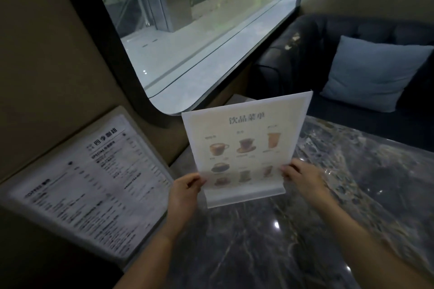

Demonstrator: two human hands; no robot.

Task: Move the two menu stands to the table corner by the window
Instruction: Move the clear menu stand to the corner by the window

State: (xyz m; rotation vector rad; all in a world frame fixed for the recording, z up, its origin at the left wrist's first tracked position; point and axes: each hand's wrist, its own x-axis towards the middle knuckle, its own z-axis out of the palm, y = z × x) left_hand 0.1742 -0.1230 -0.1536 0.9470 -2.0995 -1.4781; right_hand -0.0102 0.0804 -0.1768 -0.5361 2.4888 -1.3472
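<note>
An upright acrylic menu stand (246,138) with a drinks menu of pictured cups stands on the dark marble table (270,241), near the table's far left side under the window (187,42). My left hand (184,191) grips its lower left edge and my right hand (299,178) grips its lower right edge. A second, larger menu stand (94,185) with black text on white leans at the left, against the beige wall beside the table.
A dark sofa (328,37) with a light blue cushion (373,75) runs behind the table at the right. The beige wall (47,77) and the dark window frame close off the left side. Marble surface extends to the right and toward me.
</note>
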